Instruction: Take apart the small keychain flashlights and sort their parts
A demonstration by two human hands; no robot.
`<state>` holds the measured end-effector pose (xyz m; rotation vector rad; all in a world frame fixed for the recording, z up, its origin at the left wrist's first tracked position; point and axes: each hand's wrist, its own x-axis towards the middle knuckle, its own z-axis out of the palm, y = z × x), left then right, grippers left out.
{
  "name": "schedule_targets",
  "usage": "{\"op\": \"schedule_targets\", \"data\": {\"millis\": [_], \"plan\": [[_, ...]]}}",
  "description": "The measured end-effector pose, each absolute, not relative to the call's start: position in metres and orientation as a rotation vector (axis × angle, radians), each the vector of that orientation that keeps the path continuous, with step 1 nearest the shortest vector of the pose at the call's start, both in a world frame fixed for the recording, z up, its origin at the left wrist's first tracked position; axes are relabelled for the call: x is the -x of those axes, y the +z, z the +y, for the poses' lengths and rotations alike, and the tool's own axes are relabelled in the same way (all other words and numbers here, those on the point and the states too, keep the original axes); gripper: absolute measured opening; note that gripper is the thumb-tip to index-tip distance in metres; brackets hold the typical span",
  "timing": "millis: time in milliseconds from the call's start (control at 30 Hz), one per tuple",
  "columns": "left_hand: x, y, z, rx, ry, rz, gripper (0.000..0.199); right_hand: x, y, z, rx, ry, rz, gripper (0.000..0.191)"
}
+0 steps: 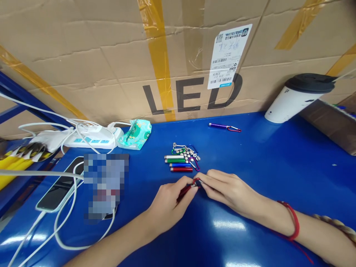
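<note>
My left hand [170, 198] is closed around a dark red metal tube [183, 193], partly hidden by the fingers. My right hand [226, 185] pinches a small red carabiner clip [196, 180] at the tube's end; the fingertips of both hands nearly meet. Just beyond them lie a red tube [181, 169], a blue tube [180, 165], a green tube [176, 161] and a silver tube [174, 157], side by side. Behind these sits a pile of small round silver pieces [187, 154], with a purple carabiner [194, 164] and other coloured carabiners around it.
Farther back lies a purple tube [218, 126] with a red clip. A lidded paper cup [292, 102] leans at the back right. A power strip [89, 141], tissue pack [136, 135], phone [59, 187] and white cables occupy the left. A large cardboard box [111, 74] walls off the back.
</note>
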<state>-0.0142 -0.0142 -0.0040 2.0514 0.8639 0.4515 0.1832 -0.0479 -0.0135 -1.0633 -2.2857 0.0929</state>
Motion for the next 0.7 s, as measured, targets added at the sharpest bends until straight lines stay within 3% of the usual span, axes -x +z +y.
{"op": "schedule_targets", "data": {"millis": [300, 700], "plan": [[0.014, -0.003, -0.015, -2.071, 0.411, 0.858, 0.024, -0.183, -0.022, -0.046, 1.118, 0.331, -2.003, 0.026], [0.01, -0.009, -0.026, -2.159, 0.483, 0.811, 0.02, -0.175, -0.016, -0.053, 1.186, 0.392, -1.995, 0.028]]}}
